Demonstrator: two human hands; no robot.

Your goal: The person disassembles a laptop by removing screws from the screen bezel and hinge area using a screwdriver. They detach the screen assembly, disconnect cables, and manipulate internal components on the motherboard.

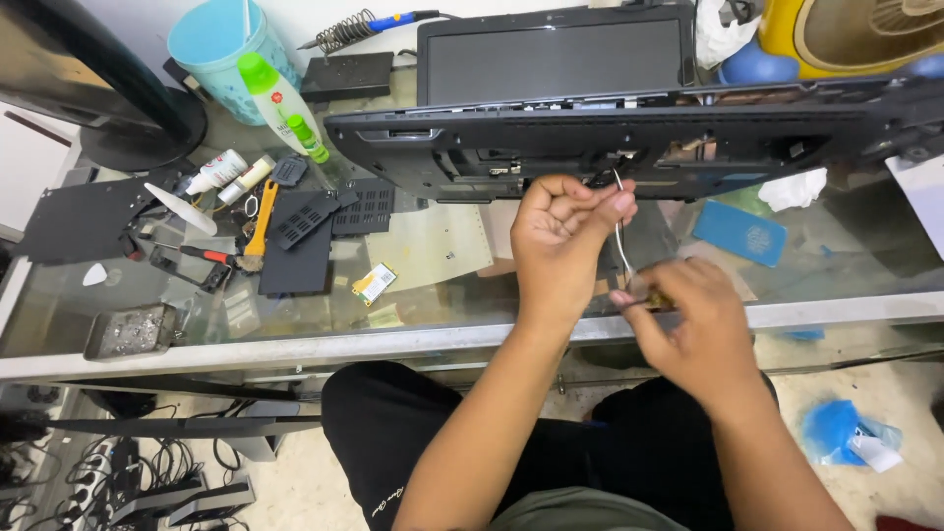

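Thin screwdriver (pixel 621 246) runs near to far: right hand (pixel 693 320) pinches its handle at the glass worktop's (pixel 413 295) near edge, left hand (pixel 562 231) closes on the shaft's tip at the upturned laptop base (pixel 590 147).

a glass-topped table (pixel 295 339) with a metal edge stands against a white wall (pixel 305 15); below, pale speckled floor (pixel 305 497) with tangled cables (pixel 128 472).

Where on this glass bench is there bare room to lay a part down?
Barest glass: the strip between the small green card and the left hand, and right of the blue pad toward the metal table edge. The left end is crowded: black vented covers, orange-handled tool, metal tray.
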